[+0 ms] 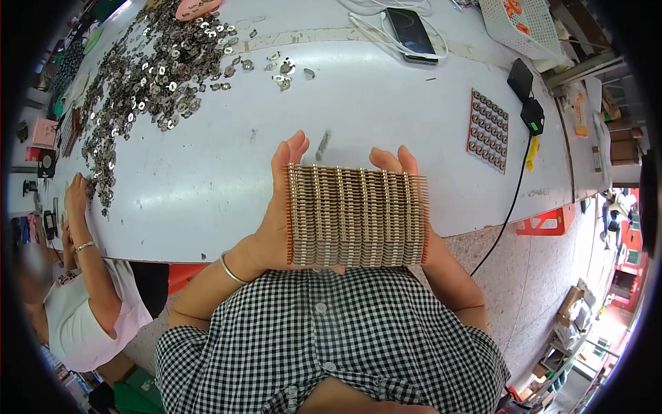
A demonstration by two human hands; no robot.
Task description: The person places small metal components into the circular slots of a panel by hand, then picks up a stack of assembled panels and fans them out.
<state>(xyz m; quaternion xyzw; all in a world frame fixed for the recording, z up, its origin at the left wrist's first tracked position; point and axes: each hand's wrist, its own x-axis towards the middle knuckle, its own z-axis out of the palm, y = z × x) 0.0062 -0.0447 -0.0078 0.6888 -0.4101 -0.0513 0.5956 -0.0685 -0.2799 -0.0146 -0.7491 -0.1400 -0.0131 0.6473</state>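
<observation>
Between my two hands is a thick stack of thin brown panels [358,217], held up against the front of my checked shirt. Rows of small metal parts show between the layers. My left hand [273,221] presses along the stack's left side, fingers reaching past its far edge. On the opposite side my right hand [408,163] grips it, its palm partly hidden by the layers. A single similar panel [489,131], set with rows of small round metal parts, lies on the table to the right.
A large heap of loose metal pieces [158,62] covers the table's [227,159] left part. A phone [412,33] with white cable, a white basket [517,27] and a black adapter [532,116] with cord lie right. Another person's arm [93,248] rests at far left.
</observation>
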